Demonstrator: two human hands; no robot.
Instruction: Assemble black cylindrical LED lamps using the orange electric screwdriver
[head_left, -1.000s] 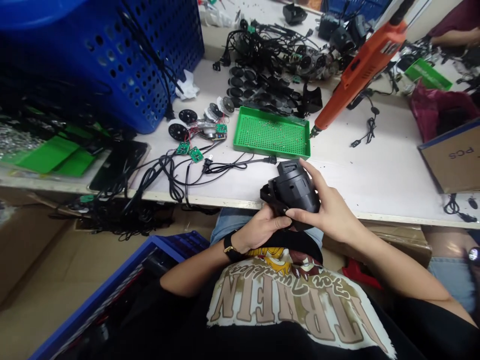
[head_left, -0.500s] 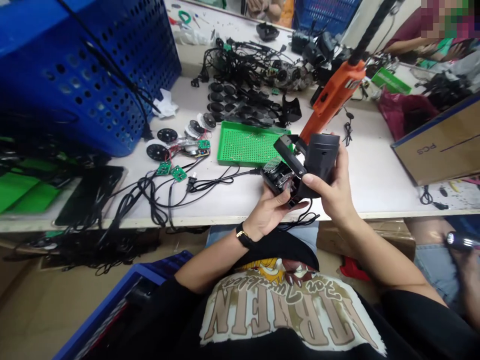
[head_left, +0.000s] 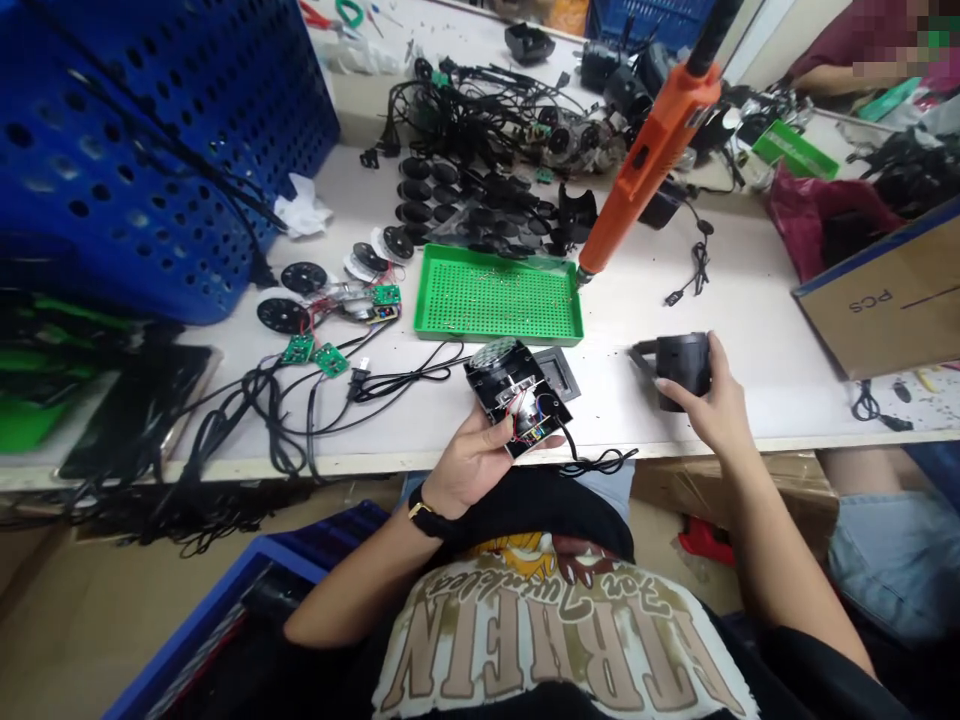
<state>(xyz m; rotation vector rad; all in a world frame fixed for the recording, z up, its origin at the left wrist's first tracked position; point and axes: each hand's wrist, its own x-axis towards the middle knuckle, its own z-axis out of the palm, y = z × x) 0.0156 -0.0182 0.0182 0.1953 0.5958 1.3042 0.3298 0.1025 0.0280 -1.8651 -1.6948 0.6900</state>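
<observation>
My left hand (head_left: 476, 460) grips an opened black device housing (head_left: 517, 400) at the table's front edge. Red and blue wires, a silvery part and a small board show inside it, and a round grille sits at its far end. A black cord (head_left: 600, 465) trails from the housing to the right. Off to the right, my right hand (head_left: 716, 405) has fingers and thumb around a black plastic casing (head_left: 682, 372) low over or on the table; contact underneath is hidden. Just behind the housing lies a flat grey rectangular piece (head_left: 556, 375).
An orange electric screwdriver (head_left: 649, 165) hangs with its tip at a green perforated tray (head_left: 499, 300) of small screws. Wired motor assemblies (head_left: 345, 290) and cords lie left, beside a blue crate (head_left: 187, 150). A cardboard box (head_left: 885, 290) stands right. Another person's arm shows at upper right.
The black casing has come apart from the housing and moved right with my right hand. My left hand has drawn the housing left and down, exposing its inside. The grey piece now shows.
</observation>
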